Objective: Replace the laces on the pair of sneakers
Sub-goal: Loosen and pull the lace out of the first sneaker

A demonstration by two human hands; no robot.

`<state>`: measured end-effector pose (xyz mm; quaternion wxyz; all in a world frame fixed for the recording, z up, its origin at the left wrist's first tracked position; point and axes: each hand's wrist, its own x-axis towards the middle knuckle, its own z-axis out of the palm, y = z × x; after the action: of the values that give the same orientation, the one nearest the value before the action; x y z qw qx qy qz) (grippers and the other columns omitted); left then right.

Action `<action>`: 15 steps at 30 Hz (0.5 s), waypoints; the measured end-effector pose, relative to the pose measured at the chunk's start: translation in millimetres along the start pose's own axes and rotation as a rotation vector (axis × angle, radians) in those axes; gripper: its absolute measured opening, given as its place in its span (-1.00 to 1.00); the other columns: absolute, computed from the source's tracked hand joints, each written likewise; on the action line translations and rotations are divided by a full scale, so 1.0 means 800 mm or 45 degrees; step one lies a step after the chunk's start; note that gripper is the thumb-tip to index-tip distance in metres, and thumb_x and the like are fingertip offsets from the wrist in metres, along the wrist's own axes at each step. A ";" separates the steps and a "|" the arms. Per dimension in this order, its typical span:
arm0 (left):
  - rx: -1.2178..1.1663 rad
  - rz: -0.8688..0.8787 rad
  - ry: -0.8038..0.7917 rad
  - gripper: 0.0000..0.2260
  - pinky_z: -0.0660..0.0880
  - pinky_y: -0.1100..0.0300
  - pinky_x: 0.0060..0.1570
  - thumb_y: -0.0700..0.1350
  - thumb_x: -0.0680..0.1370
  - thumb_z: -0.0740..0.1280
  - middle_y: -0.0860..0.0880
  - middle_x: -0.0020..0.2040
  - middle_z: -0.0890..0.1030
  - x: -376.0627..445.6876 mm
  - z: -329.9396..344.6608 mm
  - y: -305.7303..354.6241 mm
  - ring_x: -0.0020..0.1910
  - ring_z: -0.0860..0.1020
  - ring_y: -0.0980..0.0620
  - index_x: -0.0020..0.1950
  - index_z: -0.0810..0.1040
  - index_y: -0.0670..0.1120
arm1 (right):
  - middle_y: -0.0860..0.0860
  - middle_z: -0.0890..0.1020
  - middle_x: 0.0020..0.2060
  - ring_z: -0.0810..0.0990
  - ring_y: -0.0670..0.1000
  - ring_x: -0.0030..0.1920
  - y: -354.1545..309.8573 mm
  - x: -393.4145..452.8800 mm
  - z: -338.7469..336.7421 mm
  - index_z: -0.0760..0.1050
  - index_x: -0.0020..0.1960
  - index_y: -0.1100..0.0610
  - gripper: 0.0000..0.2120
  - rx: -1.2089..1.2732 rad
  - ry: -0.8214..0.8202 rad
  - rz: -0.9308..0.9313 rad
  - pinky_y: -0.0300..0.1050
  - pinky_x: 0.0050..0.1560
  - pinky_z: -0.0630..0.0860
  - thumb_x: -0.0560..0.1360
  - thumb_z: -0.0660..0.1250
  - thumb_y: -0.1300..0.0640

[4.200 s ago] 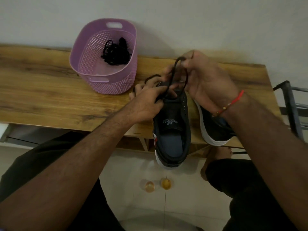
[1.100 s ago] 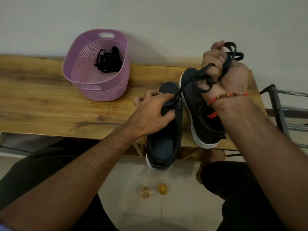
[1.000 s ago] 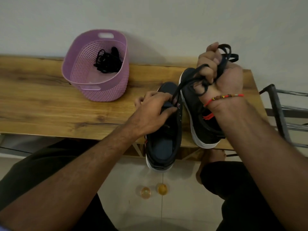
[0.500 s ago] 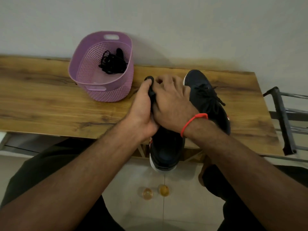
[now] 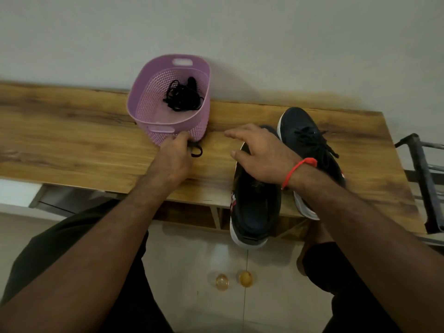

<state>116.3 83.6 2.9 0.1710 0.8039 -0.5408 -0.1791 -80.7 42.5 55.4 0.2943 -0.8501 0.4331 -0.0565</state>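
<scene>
On the floor (image 5: 182, 272), closest to the person, stand two small yellowish jars (image 5: 245, 279). Above them the near shoe (image 5: 254, 212) lies on the wooden bench (image 5: 72, 145), with its heel hanging over the front edge; no lace is seen in it. The right hand (image 5: 262, 155) rests on the front part of this shoe, with fingers spread and relaxed, holding nothing. A red thread (image 5: 296, 170) is around its wrist. Just beside it on the right, the second shoe (image 5: 312, 155) lies with its own black lace tied.

The left hand (image 5: 173, 159) is well apart from the shoes, on the left. Its fingers are curled on a loose black lace (image 5: 195, 150), which lies on the bench under the fingertips, touching the near wall of the purple basket (image 5: 144, 109). Inside the basket lies a bundle of black laces (image 5: 182, 97). Behind all is a pale wall (image 5: 240, 32).
</scene>
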 end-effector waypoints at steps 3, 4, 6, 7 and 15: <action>0.226 -0.084 -0.118 -0.62 0.42 -0.13 0.32 -0.24 0.60 0.27 -0.24 0.35 0.42 -0.004 0.003 0.004 0.35 0.39 -0.24 0.43 0.42 -0.13 | 0.01 0.32 0.49 0.24 0.10 0.50 0.010 -0.004 0.001 0.30 0.52 -0.01 -0.53 -0.047 0.021 0.025 0.24 0.47 0.21 0.64 0.25 0.12; 0.278 -0.089 -0.132 -0.62 0.45 -0.14 0.29 -0.23 0.58 0.29 -0.23 0.33 0.44 -0.006 0.000 0.007 0.33 0.40 -0.23 0.41 0.43 -0.12 | 0.01 0.32 0.48 0.24 0.10 0.50 0.013 -0.005 0.001 0.30 0.52 -0.01 -0.53 -0.050 0.026 0.025 0.21 0.48 0.22 0.63 0.25 0.13; 0.314 -0.066 -0.081 -0.64 0.52 -0.13 0.16 -0.14 0.57 0.30 -0.17 0.26 0.52 -0.014 -0.006 0.017 0.25 0.49 -0.19 0.38 0.46 -0.07 | 0.01 0.34 0.47 0.25 0.08 0.49 0.018 -0.009 -0.003 0.32 0.51 0.00 -0.53 -0.063 0.051 0.022 0.12 0.49 0.24 0.63 0.27 0.15; 0.294 -0.031 -0.023 -0.63 0.55 -0.11 0.12 -0.08 0.59 0.29 -0.13 0.24 0.56 -0.019 -0.008 0.022 0.21 0.53 -0.16 0.40 0.47 -0.02 | 0.02 0.35 0.47 0.25 0.08 0.49 0.021 -0.012 -0.006 0.32 0.51 0.01 -0.53 -0.073 0.065 0.024 0.08 0.50 0.24 0.62 0.27 0.16; -0.156 0.364 -0.425 -0.31 0.44 0.13 0.19 0.24 0.51 0.41 0.02 0.56 0.21 -0.067 0.046 0.083 0.45 0.34 -0.04 0.58 0.21 0.22 | 0.02 0.35 0.46 0.23 0.15 0.47 0.058 -0.048 -0.048 0.31 0.50 -0.06 -0.52 -0.300 0.044 0.157 0.18 0.46 0.24 0.61 0.28 -0.02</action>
<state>26.6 106.6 6.7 0.1512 0.6665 -0.6579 -0.3162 -150.9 34.0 67.3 0.1878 -0.8495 0.4930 -0.0016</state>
